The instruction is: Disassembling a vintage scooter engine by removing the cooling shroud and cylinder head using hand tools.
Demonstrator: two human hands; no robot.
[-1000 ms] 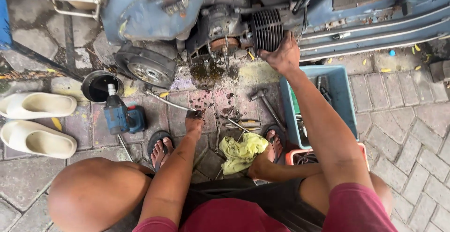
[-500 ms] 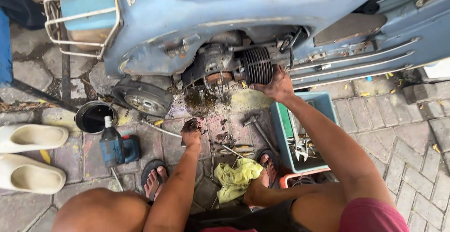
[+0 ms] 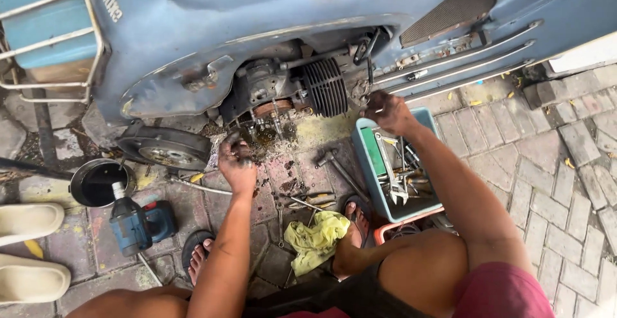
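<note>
I see an outdoor repair spot on brick paving (image 3: 559, 164): beside the blue scooter (image 3: 212, 29) with its exposed engine (image 3: 289, 93) sit a tool tray (image 3: 392, 170) and cordless drill (image 3: 138, 221).

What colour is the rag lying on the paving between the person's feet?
Yellow-green; the crumpled rag shows clearly in the head view.
</note>
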